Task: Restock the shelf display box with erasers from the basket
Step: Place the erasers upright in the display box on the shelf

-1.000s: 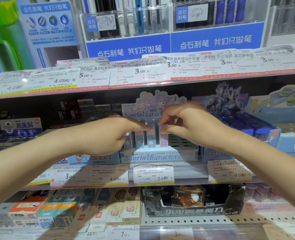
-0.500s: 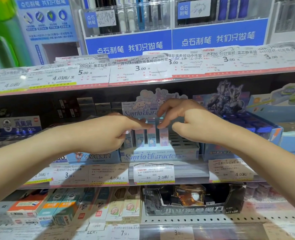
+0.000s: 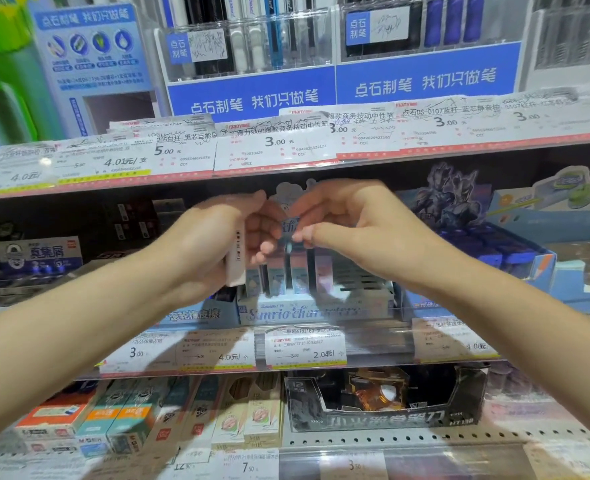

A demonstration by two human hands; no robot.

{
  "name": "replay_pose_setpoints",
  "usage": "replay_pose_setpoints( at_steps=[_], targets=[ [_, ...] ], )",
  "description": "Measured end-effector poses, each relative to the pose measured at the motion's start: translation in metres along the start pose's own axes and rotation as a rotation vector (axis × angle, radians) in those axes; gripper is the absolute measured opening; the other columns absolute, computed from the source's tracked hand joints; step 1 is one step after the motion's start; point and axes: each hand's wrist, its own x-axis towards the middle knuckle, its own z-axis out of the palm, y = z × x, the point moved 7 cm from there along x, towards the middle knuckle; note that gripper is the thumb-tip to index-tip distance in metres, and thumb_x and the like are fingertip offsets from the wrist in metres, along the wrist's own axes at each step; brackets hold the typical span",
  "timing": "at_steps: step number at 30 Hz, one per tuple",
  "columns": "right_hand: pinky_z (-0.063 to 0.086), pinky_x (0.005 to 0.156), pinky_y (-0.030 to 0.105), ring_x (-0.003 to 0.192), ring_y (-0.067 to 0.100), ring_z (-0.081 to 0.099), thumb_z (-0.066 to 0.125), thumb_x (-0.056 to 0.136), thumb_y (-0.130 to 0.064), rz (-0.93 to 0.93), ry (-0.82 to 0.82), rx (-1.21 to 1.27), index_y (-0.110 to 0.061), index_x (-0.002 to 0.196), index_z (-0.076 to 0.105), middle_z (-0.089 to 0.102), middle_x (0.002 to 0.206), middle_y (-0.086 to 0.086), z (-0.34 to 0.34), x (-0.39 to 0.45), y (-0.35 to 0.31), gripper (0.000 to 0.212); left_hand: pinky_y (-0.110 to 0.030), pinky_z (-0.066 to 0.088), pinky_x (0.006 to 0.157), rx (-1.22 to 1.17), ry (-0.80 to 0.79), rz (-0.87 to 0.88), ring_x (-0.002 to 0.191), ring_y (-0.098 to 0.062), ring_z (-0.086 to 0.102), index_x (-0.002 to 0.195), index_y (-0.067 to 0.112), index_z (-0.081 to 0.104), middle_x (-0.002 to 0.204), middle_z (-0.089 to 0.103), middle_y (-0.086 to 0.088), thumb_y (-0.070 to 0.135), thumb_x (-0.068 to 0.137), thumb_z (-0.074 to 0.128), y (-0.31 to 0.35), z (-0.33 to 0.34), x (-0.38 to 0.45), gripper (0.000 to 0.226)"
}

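The Sanrio display box [image 3: 307,311] stands on the middle shelf, and several pastel erasers [image 3: 298,271] stand upright in its left slots. Its slots on the right show bare dividers [image 3: 355,275]. My left hand [image 3: 213,244] hovers above the box's left end and grips a small stack of erasers [image 3: 236,261], whose white edge shows along my palm. My right hand [image 3: 352,230] hangs over the box's middle, thumb and forefinger tips together close to my left fingers. Whether they pinch anything is unclear. No basket is in view.
A blue eraser box [image 3: 487,251] sits right of the display box, and another [image 3: 196,313] sits to its left. Price tags [image 3: 305,346] line the shelf edge. The upper shelf [image 3: 286,150] hangs close above my hands. Pencil boxes [image 3: 252,417] and a black box [image 3: 387,410] fill the lower shelf.
Both hands have risen from the eraser row to above the box and drawn together. The white edge of the erasers in my left hand now shows.
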Motion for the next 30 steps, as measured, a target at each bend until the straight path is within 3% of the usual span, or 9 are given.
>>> replay_pose_setpoints(
  at_steps=[4,8,12,15,18,21,25,27,30],
  targets=[
    [0.050,0.056,0.024,0.065,0.015,0.061,0.069,0.078,-0.012,0.057,-0.010,0.000,-0.008,0.087,0.063,0.066,0.074,0.010,0.016,0.002,0.000,0.012,-0.030,0.050,0.059,-0.208,-0.030,-0.088,0.067,-0.022,0.065,0.086,0.005,0.063,0.088,0.066,-0.016,0.029,0.096,0.038,-0.005,0.009,-0.003,0.036],
    [0.050,0.060,0.027,0.056,0.007,0.056,0.081,0.063,-0.031,0.035,0.044,-0.126,-0.016,0.079,0.060,0.066,0.069,-0.001,0.023,0.006,-0.001,0.030,-0.019,0.050,0.042,-0.321,-0.018,-0.100,0.048,-0.015,0.065,0.089,0.009,0.061,0.069,0.066,-0.007,0.030,0.098,0.035,-0.005,0.017,-0.006,0.034],
    [0.055,0.068,0.036,0.060,0.011,0.058,0.082,0.060,-0.026,0.002,0.103,-0.140,-0.018,0.084,0.058,0.066,0.069,0.000,0.025,0.010,-0.003,0.035,-0.031,0.048,0.067,-0.310,-0.032,-0.059,0.062,-0.013,0.070,0.096,0.017,0.064,0.075,0.072,0.000,0.032,0.095,0.042,-0.008,0.021,-0.004,0.027],
    [0.057,0.071,0.040,0.064,0.017,0.064,0.077,0.065,-0.016,0.000,0.080,-0.154,-0.014,0.094,0.057,0.069,0.075,0.005,0.023,0.010,-0.002,0.034,-0.027,0.052,0.063,-0.249,-0.079,0.005,0.065,-0.011,0.070,0.102,0.014,0.064,0.079,0.073,0.000,0.029,0.095,0.042,-0.005,0.026,-0.003,0.028],
    [0.056,0.072,0.051,0.079,0.028,0.068,0.069,0.070,-0.009,0.005,0.019,-0.129,-0.019,0.106,0.050,0.069,0.090,0.013,0.012,0.008,0.004,0.042,-0.031,0.048,0.070,-0.026,-0.128,0.136,0.074,-0.015,0.063,0.103,0.009,0.062,0.088,0.067,-0.007,0.033,0.085,0.050,0.001,0.023,-0.004,0.033],
    [0.056,0.071,0.054,0.083,0.038,0.066,0.057,0.076,0.001,0.048,-0.036,-0.117,-0.024,0.117,0.047,0.065,0.102,0.019,-0.007,0.004,0.011,0.048,-0.012,0.045,0.066,0.306,-0.104,0.290,0.075,0.000,0.059,0.096,0.021,0.057,0.088,0.063,0.008,0.034,0.073,0.050,0.009,0.010,-0.003,0.027],
    [0.051,0.073,0.039,0.070,0.018,0.057,0.056,0.082,0.001,0.081,-0.085,-0.239,-0.025,0.116,0.044,0.064,0.092,0.003,-0.023,-0.002,0.023,0.044,-0.005,0.035,0.085,1.085,-0.269,0.601,0.100,-0.005,0.049,0.112,0.017,0.056,0.108,0.056,0.006,0.033,0.071,0.046,0.009,0.017,-0.015,0.045],
    [0.050,0.076,0.040,0.072,0.026,0.059,0.059,0.082,-0.006,0.078,-0.098,-0.334,-0.030,0.113,0.042,0.060,0.097,-0.004,-0.024,-0.005,0.028,0.043,-0.008,0.036,0.095,1.173,-0.374,0.516,0.113,-0.011,0.051,0.124,0.028,0.051,0.117,0.055,0.016,0.034,0.071,0.047,-0.004,0.020,-0.017,0.054],
    [0.045,0.064,0.032,0.065,0.026,0.054,0.059,0.082,-0.009,0.062,-0.097,-0.414,-0.033,0.110,0.039,0.058,0.109,0.006,-0.024,-0.008,0.030,0.042,-0.028,0.038,0.106,1.248,-0.496,0.427,0.130,-0.006,0.043,0.140,0.044,0.027,0.146,0.041,0.014,0.034,0.069,0.049,-0.018,0.020,-0.023,0.075]
  ],
)
